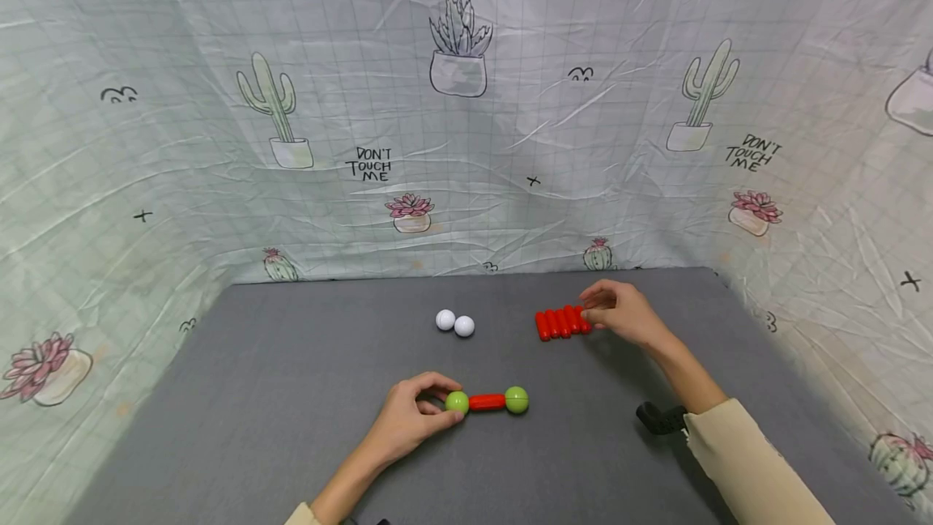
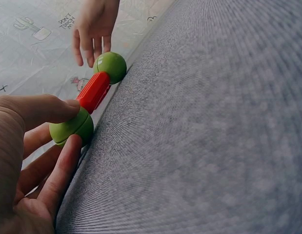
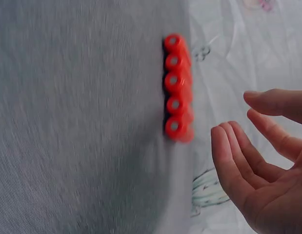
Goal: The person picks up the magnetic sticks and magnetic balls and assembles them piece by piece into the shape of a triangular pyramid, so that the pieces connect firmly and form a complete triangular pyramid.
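My left hand (image 1: pixel 410 420) pinches a green ball (image 1: pixel 457 403) between thumb and fingers, low at the table surface. That ball joins one end of a red rod (image 1: pixel 487 403), and a second green ball (image 1: pixel 517 400) sits on the other end, making a dumbbell shape. In the left wrist view the thumb reaches the joint between the ball (image 2: pixel 72 127) and the ribbed rod (image 2: pixel 93 92). Farther back, my right hand (image 1: pixel 619 313) hovers at the right end of a row of several red rods (image 1: pixel 563 322). Its fingers are relaxed and hold nothing; the right wrist view shows them apart from the rods (image 3: pixel 175 82).
Two white balls (image 1: pixel 454 323) lie side by side behind the dumbbell shape, left of the red row. A black strap-like object (image 1: pixel 660 418) shows at the right wrist. The grey table (image 1: pixel 291 347) ends at a printed cloth (image 1: pixel 466 144) behind and at both sides.
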{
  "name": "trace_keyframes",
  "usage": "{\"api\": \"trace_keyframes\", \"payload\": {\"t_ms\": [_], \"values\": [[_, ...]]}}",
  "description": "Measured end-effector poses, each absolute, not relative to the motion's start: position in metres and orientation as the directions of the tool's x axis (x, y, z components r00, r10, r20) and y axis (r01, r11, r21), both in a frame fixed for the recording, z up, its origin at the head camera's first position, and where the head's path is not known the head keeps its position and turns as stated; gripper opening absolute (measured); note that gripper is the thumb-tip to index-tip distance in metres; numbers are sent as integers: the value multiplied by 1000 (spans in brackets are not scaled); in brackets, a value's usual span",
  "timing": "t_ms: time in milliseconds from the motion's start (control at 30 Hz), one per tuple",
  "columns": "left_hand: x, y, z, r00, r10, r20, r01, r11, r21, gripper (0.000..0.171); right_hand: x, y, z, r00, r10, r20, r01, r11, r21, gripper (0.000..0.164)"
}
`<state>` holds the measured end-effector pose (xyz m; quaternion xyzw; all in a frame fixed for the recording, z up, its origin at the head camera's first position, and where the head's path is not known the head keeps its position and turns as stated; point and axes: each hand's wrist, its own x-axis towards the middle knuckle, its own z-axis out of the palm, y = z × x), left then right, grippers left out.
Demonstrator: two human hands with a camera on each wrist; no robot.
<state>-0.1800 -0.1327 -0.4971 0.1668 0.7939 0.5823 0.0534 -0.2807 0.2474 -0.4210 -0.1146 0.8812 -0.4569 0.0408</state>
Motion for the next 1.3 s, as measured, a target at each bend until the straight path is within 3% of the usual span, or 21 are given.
{"api": "trace_keyframes", "payload": {"t_ms": [233, 500, 833, 1300], "values": [[-182, -133, -497, -934, 335, 120, 214, 261, 941, 35, -298, 260, -427, -973, -224, -59, -104, 649, -754, 43], [-182, -133, -497, -937, 334, 99, 193, 261, 946, 36, -306, 264, -437, -936, -311, -167, -55, 595, -802, 53], [-181, -134, -500, -932, 339, 124, 217, 251, 943, 36, -319, 266, -445, -918, -312, -243, 6, 603, -798, 46], [-181, -134, -499, -931, 341, 131, 224, 252, 941, 35, -311, 268, -443, -933, -301, -198, 0, 550, -835, 46]]}}
